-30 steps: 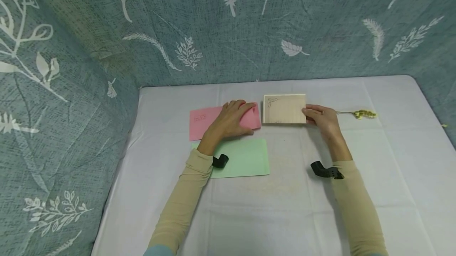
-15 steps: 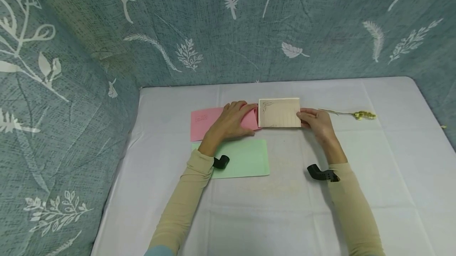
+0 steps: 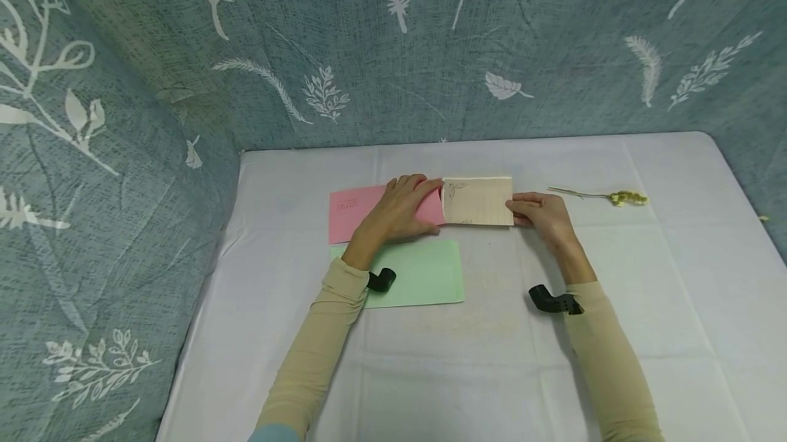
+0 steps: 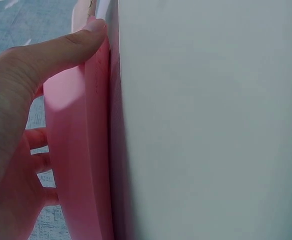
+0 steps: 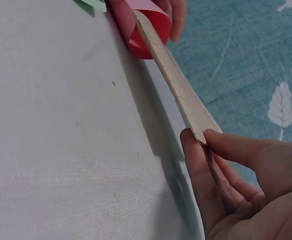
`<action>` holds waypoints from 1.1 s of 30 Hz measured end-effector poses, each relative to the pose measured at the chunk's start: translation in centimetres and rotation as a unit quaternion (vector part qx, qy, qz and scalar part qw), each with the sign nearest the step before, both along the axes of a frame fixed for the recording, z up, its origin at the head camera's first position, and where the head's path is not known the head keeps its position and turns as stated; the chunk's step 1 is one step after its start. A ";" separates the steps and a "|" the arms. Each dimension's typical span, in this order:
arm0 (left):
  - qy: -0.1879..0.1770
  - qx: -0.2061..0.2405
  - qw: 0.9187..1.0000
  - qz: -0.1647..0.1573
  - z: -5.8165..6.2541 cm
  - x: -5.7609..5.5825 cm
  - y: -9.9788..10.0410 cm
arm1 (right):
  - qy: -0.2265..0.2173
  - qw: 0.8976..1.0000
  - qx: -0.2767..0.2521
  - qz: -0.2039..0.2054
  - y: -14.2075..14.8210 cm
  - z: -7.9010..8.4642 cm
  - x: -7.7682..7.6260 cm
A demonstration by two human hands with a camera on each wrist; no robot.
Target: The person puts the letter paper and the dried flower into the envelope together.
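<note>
My left hand (image 3: 402,208) grips a pink envelope (image 3: 350,213) across its width, thumb on the near edge and fingers over the far edge. Squeezed this way, the envelope bows; its open right end shows a red inside (image 5: 153,25) in the right wrist view. A cream sheet of lined letter paper (image 3: 479,201), with an ornament at its corner, has its left end in that opening. My right hand (image 3: 547,216) pinches the paper's right end between thumb and fingers. In the right wrist view the letter paper (image 5: 178,90) slants from my fingertips into the envelope's mouth.
A green envelope (image 3: 424,278) lies flat just nearer than the pink one, partly under my left wrist. To the right of my right hand lies a stem with yellow flowers (image 3: 628,198). A white cloth (image 3: 479,374) covers the table, and a patterned teal curtain (image 3: 381,114) hangs behind.
The letter paper and my right hand have moved left and slightly nearer. The paper's left end has gone from beside the envelope into its mouth. My left hand has kept its place.
</note>
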State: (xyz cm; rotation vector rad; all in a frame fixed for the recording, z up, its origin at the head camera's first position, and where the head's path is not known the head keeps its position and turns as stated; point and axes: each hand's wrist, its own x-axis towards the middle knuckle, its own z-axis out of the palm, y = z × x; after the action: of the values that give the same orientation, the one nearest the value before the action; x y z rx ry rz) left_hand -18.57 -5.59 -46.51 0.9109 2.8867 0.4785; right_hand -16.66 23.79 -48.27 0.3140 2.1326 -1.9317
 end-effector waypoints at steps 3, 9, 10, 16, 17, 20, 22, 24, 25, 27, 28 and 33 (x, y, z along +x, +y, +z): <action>0.003 -0.003 1.000 -0.002 -0.1 0.0 0.0 | -0.002 1.000 0.008 0.001 -0.1 0.0 0.0; 0.002 -0.005 1.000 0.000 -0.2 0.1 0.1 | -0.006 1.000 0.029 0.007 -0.4 0.0 -0.1; 0.002 -0.006 1.000 0.001 -0.3 0.1 0.1 | -0.006 0.999 0.032 0.009 -0.4 0.0 -0.1; 0.006 -0.005 1.000 -0.001 -0.4 0.2 0.1 | -0.003 0.999 0.040 0.017 -0.1 0.3 -0.2; 0.006 -0.004 1.000 -0.002 -0.4 0.2 0.1 | -0.003 0.999 0.043 0.018 -0.1 0.4 -0.2; 0.004 -0.003 1.000 -0.003 -0.4 0.1 0.1 | -0.004 0.999 0.048 0.022 -0.1 0.5 -0.2; 0.001 0.000 1.000 -0.003 -0.3 0.1 0.1 | -0.007 0.998 0.050 0.025 -0.2 0.4 -0.3; 0.000 0.001 1.000 -0.004 -0.3 0.1 0.1 | -0.008 0.998 0.051 0.025 -0.5 0.2 -0.3; 0.000 0.002 1.000 -0.004 -0.3 0.1 0.1 | -0.009 0.998 0.055 0.026 -0.6 0.2 -0.3; 0.000 0.003 1.000 -0.005 -0.4 0.1 0.1 | -0.009 0.998 0.057 0.026 -0.8 0.0 -0.4; 0.001 0.004 1.000 -0.006 -0.4 0.2 0.2 | -0.009 0.998 0.059 0.025 -0.9 -0.1 -0.4; 0.002 0.003 1.000 -0.009 -0.4 0.2 0.2 | -0.004 0.997 0.070 0.029 -1.6 -0.3 -0.5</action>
State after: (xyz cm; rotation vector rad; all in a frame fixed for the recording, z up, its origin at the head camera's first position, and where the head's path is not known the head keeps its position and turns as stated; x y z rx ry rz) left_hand -18.34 -5.42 -46.93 0.9387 2.8799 0.4833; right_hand -17.15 22.15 -48.55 0.2813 2.2522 -1.7509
